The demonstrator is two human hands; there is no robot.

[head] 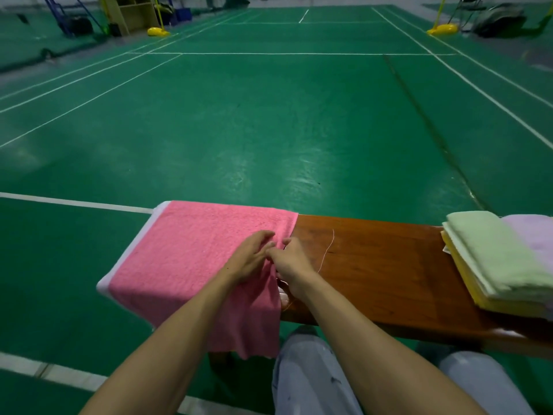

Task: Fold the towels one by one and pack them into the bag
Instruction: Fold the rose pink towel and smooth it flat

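Head view: we see the pink towel [191, 253] spread over the L end of the wooden bench [383, 271], lying flat on the bench top w/ its near part hanging down over the bench's near edge. Its white band [134, 247] runs along the side past the bench's L end. Our left hand [250, 259] rests palm down on the towel, on the bench top, fingers fairly straight and a bit spread, tips near the towel's R hem. Our right hand [294, 265] sits just beside it at that hem, where cloth meets bare bench wood. Its thumb is raised, its fingers are curled in, and it looks to be pinching the hem, though the grip itself is partly hidden by the hand. The 2 hands touch at the fingertips. A thin pale thread [327, 250] lies on the bare wood mid-bench. At the bench's R end there's a folded stack: green towel [493, 250] on top, yellow towel [478, 298] under it, and a lilac towel [532, 235] farther R, cut by the frame edge. Below the bench's near edge we see our knees in pale trousers [308, 378]. Beyond the bench's far edge lies a green court floor [269, 115] w/ white lines.
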